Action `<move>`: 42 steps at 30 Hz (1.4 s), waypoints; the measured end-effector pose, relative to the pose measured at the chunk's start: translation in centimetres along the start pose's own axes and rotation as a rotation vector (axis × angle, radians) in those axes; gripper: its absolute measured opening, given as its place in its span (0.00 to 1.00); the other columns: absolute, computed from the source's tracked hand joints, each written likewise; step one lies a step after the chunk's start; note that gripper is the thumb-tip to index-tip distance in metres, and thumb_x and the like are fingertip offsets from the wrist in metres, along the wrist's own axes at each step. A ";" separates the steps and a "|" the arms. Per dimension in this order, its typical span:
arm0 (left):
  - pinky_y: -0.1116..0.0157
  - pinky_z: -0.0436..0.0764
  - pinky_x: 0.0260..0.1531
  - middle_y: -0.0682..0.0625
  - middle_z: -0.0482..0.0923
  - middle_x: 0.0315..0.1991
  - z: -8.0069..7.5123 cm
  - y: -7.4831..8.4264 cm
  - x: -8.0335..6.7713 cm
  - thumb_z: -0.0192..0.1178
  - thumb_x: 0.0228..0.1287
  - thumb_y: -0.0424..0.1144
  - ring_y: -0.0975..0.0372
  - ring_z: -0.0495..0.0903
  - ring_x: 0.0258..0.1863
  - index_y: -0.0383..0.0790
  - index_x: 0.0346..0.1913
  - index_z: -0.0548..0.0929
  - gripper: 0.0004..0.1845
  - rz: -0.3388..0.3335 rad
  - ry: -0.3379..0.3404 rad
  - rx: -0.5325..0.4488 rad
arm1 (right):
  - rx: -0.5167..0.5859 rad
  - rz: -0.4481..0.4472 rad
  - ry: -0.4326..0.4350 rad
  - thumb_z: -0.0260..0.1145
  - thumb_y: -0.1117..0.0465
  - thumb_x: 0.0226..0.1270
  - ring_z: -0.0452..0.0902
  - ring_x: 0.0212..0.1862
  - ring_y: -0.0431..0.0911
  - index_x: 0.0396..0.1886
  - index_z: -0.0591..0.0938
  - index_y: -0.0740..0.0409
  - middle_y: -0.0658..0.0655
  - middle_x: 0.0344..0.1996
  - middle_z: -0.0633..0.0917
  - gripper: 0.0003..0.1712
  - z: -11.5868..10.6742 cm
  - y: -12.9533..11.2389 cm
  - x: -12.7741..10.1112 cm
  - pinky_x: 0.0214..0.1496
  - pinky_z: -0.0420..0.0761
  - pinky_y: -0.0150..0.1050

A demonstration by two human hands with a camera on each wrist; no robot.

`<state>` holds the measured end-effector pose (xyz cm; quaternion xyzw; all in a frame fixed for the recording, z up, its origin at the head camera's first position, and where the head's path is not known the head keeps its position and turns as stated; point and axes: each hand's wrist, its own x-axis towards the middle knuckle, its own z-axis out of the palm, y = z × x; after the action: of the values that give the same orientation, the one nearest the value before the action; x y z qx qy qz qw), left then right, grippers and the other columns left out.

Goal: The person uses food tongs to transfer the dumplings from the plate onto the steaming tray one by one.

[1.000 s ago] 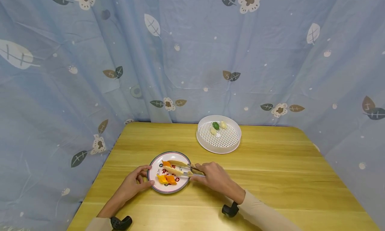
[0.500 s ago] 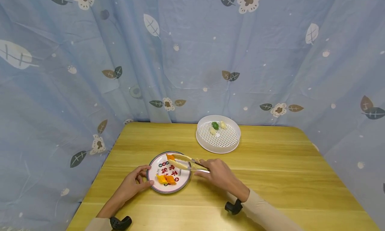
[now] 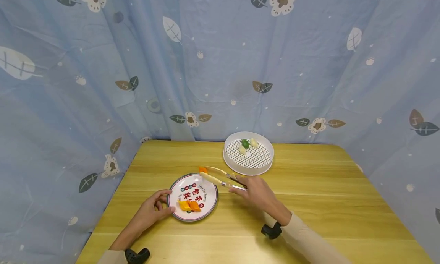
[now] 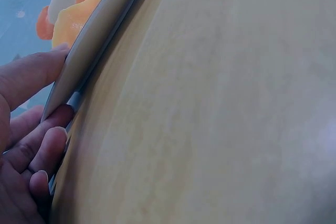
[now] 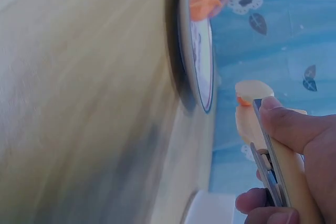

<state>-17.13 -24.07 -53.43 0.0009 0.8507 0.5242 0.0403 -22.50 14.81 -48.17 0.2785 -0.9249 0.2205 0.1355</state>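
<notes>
The right hand point(image 3: 256, 190) grips tongs point(image 3: 220, 176) whose tips pinch an orange piece point(image 3: 203, 169) above the plate's point(image 3: 209, 208) far rim, with bare table point(image 3: 309, 187) between it and the white strainer tray point(image 3: 264, 165). The left hand point(image 3: 152, 210) has its fingers point(image 4: 31, 72) curled on the plate's near-left edge. Since a second ago, the tongs have lifted off the plate toward the tray; two orange pieces point(image 3: 190, 205) remain.
</notes>
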 end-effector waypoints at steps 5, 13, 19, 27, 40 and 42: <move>0.66 0.70 0.29 0.46 0.80 0.43 -0.1 0.0 0.0 0.79 0.57 0.42 0.57 0.71 0.31 0.44 0.65 0.78 0.33 0.003 -0.001 0.003 | -0.005 0.000 0.043 0.76 0.41 0.60 0.56 0.22 0.37 0.35 0.86 0.46 0.40 0.18 0.58 0.17 -0.8 0.8 0.3 0.25 0.64 0.37; 0.66 0.70 0.28 0.46 0.80 0.43 -0.1 0.1 0.0 0.78 0.57 0.41 0.57 0.71 0.31 0.43 0.65 0.78 0.33 0.007 -0.002 0.001 | 0.002 0.011 0.066 0.74 0.41 0.64 0.62 0.22 0.37 0.40 0.88 0.51 0.40 0.17 0.66 0.19 -1.9 2.4 0.6 0.26 0.67 0.36; 0.66 0.70 0.29 0.46 0.80 0.43 0.0 0.0 0.0 0.78 0.57 0.42 0.57 0.71 0.31 0.44 0.65 0.78 0.33 0.006 0.001 0.004 | -0.031 0.037 0.071 0.73 0.41 0.65 0.63 0.21 0.39 0.47 0.89 0.53 0.42 0.16 0.68 0.23 -2.7 3.7 0.9 0.26 0.69 0.37; 0.65 0.70 0.30 0.46 0.80 0.43 -0.2 0.1 0.0 0.78 0.57 0.42 0.57 0.71 0.32 0.44 0.65 0.78 0.33 0.004 -0.007 0.001 | -0.001 0.114 0.071 0.73 0.40 0.65 0.66 0.22 0.41 0.62 0.85 0.56 0.56 0.28 0.88 0.33 -3.4 5.0 1.2 0.29 0.72 0.39; 0.65 0.70 0.30 0.47 0.80 0.42 -0.1 0.2 0.0 0.78 0.57 0.43 0.57 0.71 0.32 0.44 0.65 0.78 0.33 0.003 -0.001 0.013 | 0.000 0.188 0.078 0.72 0.38 0.66 0.66 0.21 0.43 0.60 0.84 0.61 0.57 0.23 0.86 0.35 -3.9 6.5 1.9 0.26 0.69 0.39; 0.65 0.70 0.30 0.47 0.79 0.43 -0.1 0.1 -0.1 0.79 0.57 0.43 0.57 0.71 0.32 0.44 0.65 0.78 0.33 0.000 0.002 0.009 | -0.004 0.210 0.070 0.71 0.37 0.66 0.66 0.21 0.44 0.61 0.84 0.60 0.54 0.18 0.82 0.36 -3.9 6.9 2.1 0.26 0.69 0.40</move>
<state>-17.09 -24.14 -53.26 0.0005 0.8529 0.5205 0.0397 -27.63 20.89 -46.28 0.1718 -0.9441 0.2412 0.1445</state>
